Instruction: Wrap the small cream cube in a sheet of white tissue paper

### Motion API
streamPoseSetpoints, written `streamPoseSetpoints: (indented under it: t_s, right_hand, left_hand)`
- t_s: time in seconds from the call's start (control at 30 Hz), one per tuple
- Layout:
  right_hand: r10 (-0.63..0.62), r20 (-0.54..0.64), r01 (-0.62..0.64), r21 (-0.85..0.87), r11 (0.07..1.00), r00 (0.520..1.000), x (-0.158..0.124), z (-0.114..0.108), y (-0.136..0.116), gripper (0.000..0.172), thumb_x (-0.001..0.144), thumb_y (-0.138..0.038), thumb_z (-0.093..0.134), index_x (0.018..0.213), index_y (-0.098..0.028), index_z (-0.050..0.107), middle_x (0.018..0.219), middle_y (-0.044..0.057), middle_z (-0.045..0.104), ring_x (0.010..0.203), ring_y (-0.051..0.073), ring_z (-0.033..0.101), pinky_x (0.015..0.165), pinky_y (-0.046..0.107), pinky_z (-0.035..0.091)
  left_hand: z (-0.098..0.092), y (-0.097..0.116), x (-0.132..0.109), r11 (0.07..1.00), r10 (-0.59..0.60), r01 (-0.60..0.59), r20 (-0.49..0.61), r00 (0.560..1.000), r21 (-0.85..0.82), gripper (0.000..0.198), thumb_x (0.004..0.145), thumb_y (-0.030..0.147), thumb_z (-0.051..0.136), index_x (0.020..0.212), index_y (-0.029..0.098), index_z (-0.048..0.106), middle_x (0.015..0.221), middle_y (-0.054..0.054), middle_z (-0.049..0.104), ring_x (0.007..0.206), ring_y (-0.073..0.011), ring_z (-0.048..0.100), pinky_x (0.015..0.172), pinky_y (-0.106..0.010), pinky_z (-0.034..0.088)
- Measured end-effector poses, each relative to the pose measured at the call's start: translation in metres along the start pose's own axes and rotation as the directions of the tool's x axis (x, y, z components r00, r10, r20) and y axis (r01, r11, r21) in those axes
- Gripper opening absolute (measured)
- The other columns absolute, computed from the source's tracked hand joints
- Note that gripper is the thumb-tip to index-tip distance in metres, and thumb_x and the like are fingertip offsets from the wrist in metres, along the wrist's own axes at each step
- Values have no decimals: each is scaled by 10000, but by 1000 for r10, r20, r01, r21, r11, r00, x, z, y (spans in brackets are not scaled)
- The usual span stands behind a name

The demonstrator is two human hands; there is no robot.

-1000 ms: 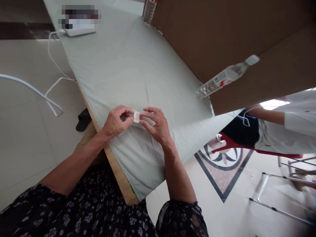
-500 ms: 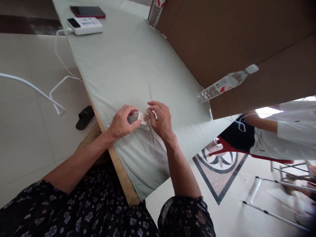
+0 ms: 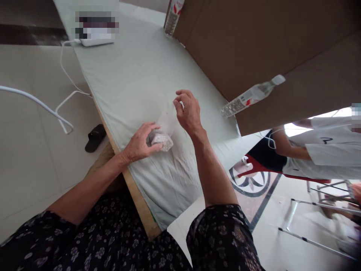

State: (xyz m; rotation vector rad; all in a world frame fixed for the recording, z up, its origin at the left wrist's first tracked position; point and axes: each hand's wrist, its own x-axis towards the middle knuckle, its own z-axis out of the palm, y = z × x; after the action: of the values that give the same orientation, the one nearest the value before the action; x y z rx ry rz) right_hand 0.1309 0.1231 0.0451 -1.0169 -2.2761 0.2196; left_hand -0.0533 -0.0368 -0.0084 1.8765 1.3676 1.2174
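My left hand (image 3: pixel 137 143) is curved around a small pale box (image 3: pixel 163 142) with clear, crinkled wrapping, its thumb along the near side and fingers at the far side. The box rests on or just over the cloth-covered table (image 3: pixel 135 75). From it a sheet of thin clear plastic film (image 3: pixel 167 121) stretches up toward my right hand (image 3: pixel 188 113). That hand is raised to the right of the box, with thumb and fingers pinched at the film's edge. The exact grip point is hard to make out.
A large brown cardboard panel (image 3: pixel 254 45) stands on the right, with a clear bottle (image 3: pixel 251 98) against it and another bottle (image 3: pixel 173 19) farther back. A white device (image 3: pixel 98 41) with a cable lies far left. Beyond the table sits a person in a white shirt (image 3: pixel 332 139).
My right hand has moved up and away from the box, drawing the clear film out. The box has turned in my left hand, which stays near the same spot.
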Motion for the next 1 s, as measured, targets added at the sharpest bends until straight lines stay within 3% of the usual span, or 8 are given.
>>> streamPoseSetpoints:
  t_s: [0.2, 0.4, 0.47, 0.53, 0.6, 0.7, 0.83, 1.0]
  right_hand:
    - [90, -96, -83, 72, 994, 991, 7, 0, 18, 271, 1076, -410, 491, 955, -239, 663, 1227, 92, 722, 1180, 251, 663, 1110, 502, 490]
    - [291, -262, -238, 216, 947, 920, -48, -18, -12, 205, 1004, -397, 535, 999, -238, 664, 949, 28, 725, 829, 162, 651, 841, 340, 543]
    - [355, -224, -301, 243, 922, 908, -68, -23, -32, 201, 978, -407, 567, 901, -236, 639, 805, -5, 680, 712, 141, 597, 735, 303, 506]
    - [388, -80, -360, 243, 901, 918, -81, -24, -50, 241, 951, -436, 620, 816, -236, 614, 711, -24, 640, 657, 131, 564, 689, 289, 470]
    - [401, 50, -403, 194, 895, 915, -87, -20, -63, 279, 908, -482, 686, 802, -234, 616, 721, -22, 651, 662, 131, 565, 686, 292, 443]
    - [412, 148, -429, 112, 896, 899, -87, -10, -71, 239, 861, -453, 726, 838, -231, 639, 794, -7, 696, 695, 142, 580, 701, 301, 412]
    - [460, 121, -475, 162, 865, 880, -86, -2, -61, 131, 867, -280, 564, 756, -232, 614, 728, -9, 670, 678, 149, 565, 699, 308, 403]
    - [607, 69, -582, 390, 714, 791, -97, -7, -41, 157, 838, -352, 525, 738, -241, 573, 713, -6, 638, 673, 155, 579, 685, 305, 459]
  left_hand:
    - [-3, 1, 4, 1000, -24, 23, 124, 992, 6, 467, 895, 473, 643, 1246, 167, 676, 1324, -166, 719, 1282, -328, 654, 1139, -516, 490]
    - [-1, 3, 5, 996, -84, 84, 117, 990, 4, 559, 859, 499, 660, 1291, 146, 690, 1290, -170, 747, 1215, -329, 680, 1122, -516, 495]
    - [-3, 5, 4, 992, -111, 116, 107, 988, -40, 642, 838, 510, 684, 1357, 133, 667, 1339, -184, 724, 1244, -338, 667, 1136, -514, 489]
    - [-7, 7, 3, 980, -144, 159, 125, 982, -121, 711, 834, 521, 698, 1420, 125, 636, 1371, -188, 706, 1247, -339, 663, 1122, -504, 502]
    - [-10, 9, 2, 950, -183, 217, 162, 970, -225, 770, 834, 532, 707, 1472, 115, 602, 1368, -186, 701, 1207, -331, 676, 1075, -483, 532]
    - [-13, 9, 1, 882, -237, 297, 199, 951, -367, 824, 824, 538, 727, 1508, 105, 572, 1324, -178, 705, 1121, -307, 693, 990, -448, 561]
    - [-11, 6, 1, 812, -273, 332, 190, 943, -479, 805, 802, 520, 765, 1465, 93, 600, 1216, -158, 728, 1024, -271, 696, 904, -399, 557]
    - [-9, 5, 1, 775, -305, 340, 154, 940, -532, 687, 791, 440, 802, 1380, 121, 653, 1112, -116, 738, 936, -226, 690, 816, -336, 540]
